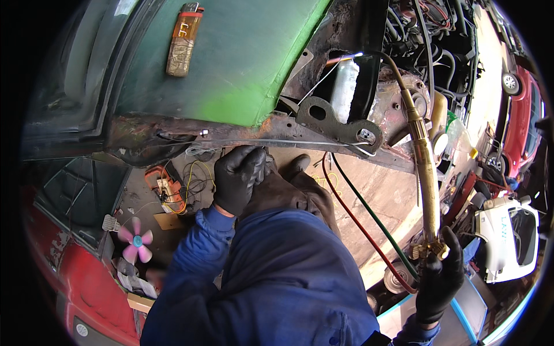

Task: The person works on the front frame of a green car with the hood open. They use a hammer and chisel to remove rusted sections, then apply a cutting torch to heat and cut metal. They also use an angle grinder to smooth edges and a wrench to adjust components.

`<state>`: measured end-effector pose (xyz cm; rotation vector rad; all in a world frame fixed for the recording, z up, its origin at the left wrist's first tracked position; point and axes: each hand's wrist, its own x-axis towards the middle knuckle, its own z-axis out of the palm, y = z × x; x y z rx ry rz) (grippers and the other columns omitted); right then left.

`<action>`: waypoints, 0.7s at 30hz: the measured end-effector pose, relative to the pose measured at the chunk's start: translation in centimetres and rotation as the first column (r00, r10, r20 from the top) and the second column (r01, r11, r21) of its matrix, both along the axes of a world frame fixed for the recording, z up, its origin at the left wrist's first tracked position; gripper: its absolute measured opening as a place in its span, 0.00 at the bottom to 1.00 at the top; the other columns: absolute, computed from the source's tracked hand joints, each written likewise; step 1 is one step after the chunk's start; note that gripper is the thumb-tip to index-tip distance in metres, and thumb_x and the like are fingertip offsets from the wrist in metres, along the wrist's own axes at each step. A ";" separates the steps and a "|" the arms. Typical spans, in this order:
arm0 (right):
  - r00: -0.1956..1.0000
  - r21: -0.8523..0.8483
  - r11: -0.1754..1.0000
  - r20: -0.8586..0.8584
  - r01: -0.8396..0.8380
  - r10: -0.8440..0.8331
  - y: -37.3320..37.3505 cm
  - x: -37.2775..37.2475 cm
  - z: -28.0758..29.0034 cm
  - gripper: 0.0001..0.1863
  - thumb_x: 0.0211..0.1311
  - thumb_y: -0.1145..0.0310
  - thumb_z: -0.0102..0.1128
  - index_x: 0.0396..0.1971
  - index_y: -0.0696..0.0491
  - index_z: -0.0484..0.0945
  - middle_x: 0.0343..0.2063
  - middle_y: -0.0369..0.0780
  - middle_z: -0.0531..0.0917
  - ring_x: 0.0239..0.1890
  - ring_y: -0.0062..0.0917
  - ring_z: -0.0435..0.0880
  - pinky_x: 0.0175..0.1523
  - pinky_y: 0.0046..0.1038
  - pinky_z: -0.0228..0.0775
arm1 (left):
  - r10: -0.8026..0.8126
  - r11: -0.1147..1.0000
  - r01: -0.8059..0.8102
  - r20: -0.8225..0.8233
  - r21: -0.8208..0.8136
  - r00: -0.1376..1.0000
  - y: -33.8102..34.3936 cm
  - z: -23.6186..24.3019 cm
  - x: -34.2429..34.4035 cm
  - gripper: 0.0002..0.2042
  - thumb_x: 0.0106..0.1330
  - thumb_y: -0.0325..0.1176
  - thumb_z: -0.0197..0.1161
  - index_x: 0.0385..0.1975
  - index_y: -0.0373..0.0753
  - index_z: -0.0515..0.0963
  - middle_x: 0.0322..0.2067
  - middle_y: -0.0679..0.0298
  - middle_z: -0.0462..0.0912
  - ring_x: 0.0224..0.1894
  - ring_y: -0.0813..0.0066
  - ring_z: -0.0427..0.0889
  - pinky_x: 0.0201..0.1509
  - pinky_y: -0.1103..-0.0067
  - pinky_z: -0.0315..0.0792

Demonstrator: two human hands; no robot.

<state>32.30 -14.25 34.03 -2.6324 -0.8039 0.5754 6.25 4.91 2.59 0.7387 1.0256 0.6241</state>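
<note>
My right hand (441, 279), in a black glove, grips the valve end of a brass gas torch (426, 179). Its thumb and finger are by the brass knobs (430, 249). The torch's bent neck reaches up to a small bright flame (356, 55) at the tip, over the car's metal frame. A red hose (363, 233) and a green hose (375, 218) loop toward the torch's lower end. Below the rusty frame rail (254, 130), my gloved left hand (239, 180) is closed in a fist; whatever it holds is hidden. A thin wire (288, 142) runs along the rail.
An orange lighter (184, 40) lies on the green car panel (231, 57). A dark bracket with holes (337, 124) sits on the rail beside engine parts. On the floor are an orange tool case (167, 187), cables and a pink fan (136, 240). A red car (522, 115) stands at right.
</note>
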 end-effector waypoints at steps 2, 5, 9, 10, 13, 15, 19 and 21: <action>0.996 -0.026 0.999 0.073 -0.039 0.041 0.2 1.8 2.8 0.38 0.74 0.51 0.75 0.72 0.63 0.77 0.65 0.47 0.84 0.67 0.34 0.83 0.71 0.40 0.77 | -0.007 1.000 0.007 -0.032 0.014 0.999 -0.6 0.3 0.1 0.09 0.81 0.25 0.65 0.55 0.31 0.88 0.25 0.72 0.81 0.23 0.88 0.72 0.29 0.83 0.66; 0.982 -0.068 0.996 0.177 -0.061 0.072 0.9 4.6 6.8 0.38 0.73 0.46 0.74 0.69 0.62 0.79 0.63 0.46 0.85 0.66 0.35 0.83 0.72 0.41 0.76 | 0.043 0.999 -0.044 0.082 0.018 0.996 -1.4 0.7 0.5 0.14 0.82 0.25 0.64 0.62 0.32 0.85 0.28 0.72 0.82 0.25 0.89 0.72 0.30 0.84 0.68; 0.950 -0.155 0.972 0.229 -0.178 0.210 3.1 8.2 10.8 0.40 0.71 0.45 0.75 0.69 0.62 0.79 0.63 0.46 0.84 0.68 0.37 0.83 0.74 0.43 0.74 | 0.017 1.000 -0.019 0.085 0.020 0.996 -2.2 1.2 0.9 0.16 0.83 0.26 0.63 0.66 0.34 0.84 0.26 0.72 0.79 0.25 0.88 0.72 0.32 0.82 0.71; 0.939 -0.226 0.951 0.221 -0.213 0.263 4.0 9.0 11.8 0.41 0.71 0.43 0.74 0.69 0.62 0.79 0.64 0.47 0.83 0.68 0.38 0.82 0.75 0.45 0.74 | -0.003 0.999 0.001 0.064 0.038 0.998 -2.4 1.3 1.0 0.16 0.84 0.27 0.62 0.66 0.35 0.84 0.26 0.72 0.79 0.24 0.86 0.72 0.33 0.81 0.73; 0.878 -0.294 0.900 0.263 -0.322 0.400 6.0 10.9 12.8 0.37 0.74 0.45 0.70 0.67 0.61 0.79 0.62 0.46 0.84 0.64 0.36 0.83 0.69 0.42 0.77 | -0.007 0.998 0.005 0.020 0.058 1.000 -3.2 1.2 1.8 0.16 0.85 0.28 0.60 0.67 0.36 0.84 0.27 0.71 0.79 0.24 0.85 0.72 0.34 0.79 0.75; 0.794 -0.449 0.822 0.322 -0.350 0.515 7.5 11.8 12.8 0.31 0.78 0.47 0.67 0.66 0.58 0.80 0.58 0.43 0.84 0.57 0.30 0.86 0.56 0.35 0.85 | 0.018 0.998 -0.019 0.014 0.059 1.000 -3.9 1.1 2.5 0.15 0.85 0.28 0.60 0.66 0.36 0.84 0.27 0.71 0.80 0.24 0.85 0.73 0.34 0.79 0.75; 0.793 -0.472 0.788 0.258 -0.395 0.552 10.0 12.1 12.3 0.28 0.72 0.58 0.67 0.65 0.59 0.81 0.58 0.42 0.85 0.59 0.30 0.86 0.63 0.36 0.80 | 0.055 0.997 -0.055 -0.003 0.058 0.998 -5.1 0.9 3.6 0.15 0.85 0.28 0.60 0.65 0.35 0.85 0.27 0.71 0.80 0.25 0.85 0.74 0.34 0.80 0.75; 0.846 -0.429 0.832 0.235 -0.352 0.479 10.9 11.7 11.7 0.30 0.62 0.67 0.66 0.65 0.60 0.81 0.58 0.44 0.86 0.61 0.33 0.86 0.66 0.38 0.80 | 0.066 0.996 -0.065 -0.011 0.055 0.998 -5.8 1.0 4.0 0.15 0.85 0.27 0.60 0.65 0.35 0.85 0.26 0.72 0.79 0.25 0.85 0.74 0.35 0.80 0.74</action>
